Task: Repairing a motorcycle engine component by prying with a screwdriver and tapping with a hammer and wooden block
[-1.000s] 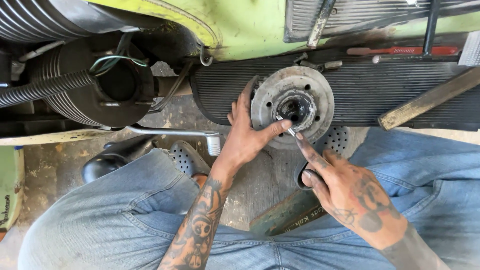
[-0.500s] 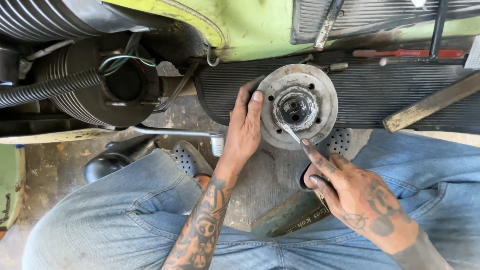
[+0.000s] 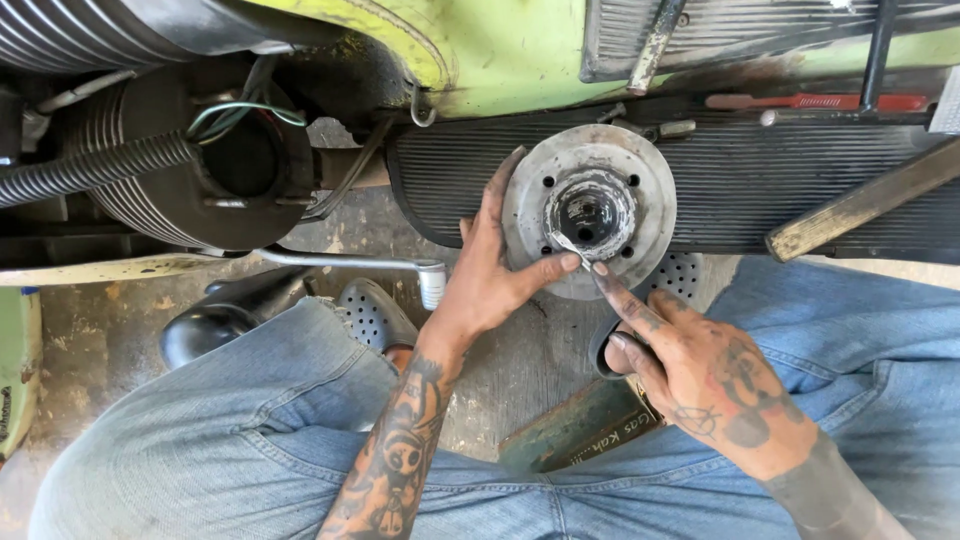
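A round grey metal hub disc with bolt holes and a greasy centre bore stands against a black ribbed running board. My left hand grips the disc's left rim, thumb stretched to its lower edge. My right hand holds a thin metal tool with its tip at the rim of the centre bore, index finger extended along it. A dark ring-shaped part sits inside the curled fingers of that same hand.
A finned engine cylinder with wires and a black corrugated hose are at left. A chrome lever crosses below them. A wooden bar leans at right. My jeans-covered knees and black perforated clogs frame a green board.
My left thumb has swung from the disc's top-left rim down to its lower edge. My right hand with the tool has edged slightly up towards the bore.
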